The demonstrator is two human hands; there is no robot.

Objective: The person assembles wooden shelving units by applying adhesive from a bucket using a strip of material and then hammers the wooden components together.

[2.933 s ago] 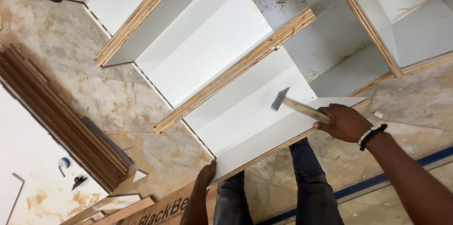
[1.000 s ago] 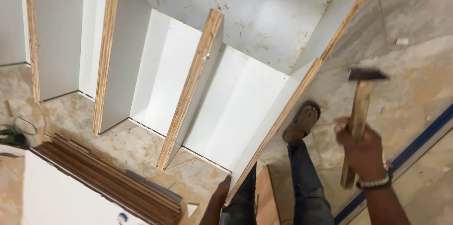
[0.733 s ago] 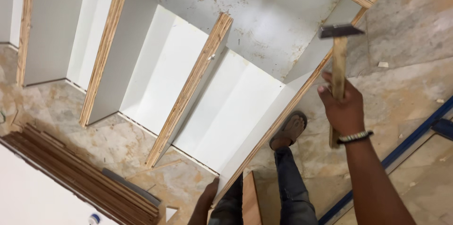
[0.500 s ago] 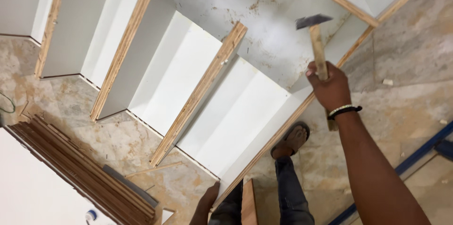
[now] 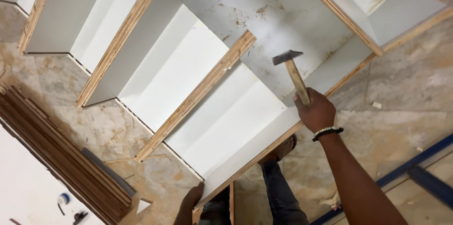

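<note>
While the right hand [image 5: 317, 111] grips a hammer [image 5: 293, 71] (head raised), the left hand [image 5: 189, 202] grasps the white cabinet's [image 5: 212, 126] corner.

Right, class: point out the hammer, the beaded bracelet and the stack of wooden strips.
hammer [image 5: 297, 81], head view, on its wooden handle.
beaded bracelet [image 5: 327, 132], head view, on the beads at the wrist.
stack of wooden strips [image 5: 56, 152], head view, mid-stack.

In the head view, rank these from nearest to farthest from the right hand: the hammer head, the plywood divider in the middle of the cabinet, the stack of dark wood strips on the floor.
From the right hand:
1. Hammer head, just above the hand, at the end of the handle it grips.
2. Plywood divider, to the left, across the white compartment.
3. Stack of dark wood strips, far left on the floor.
</note>
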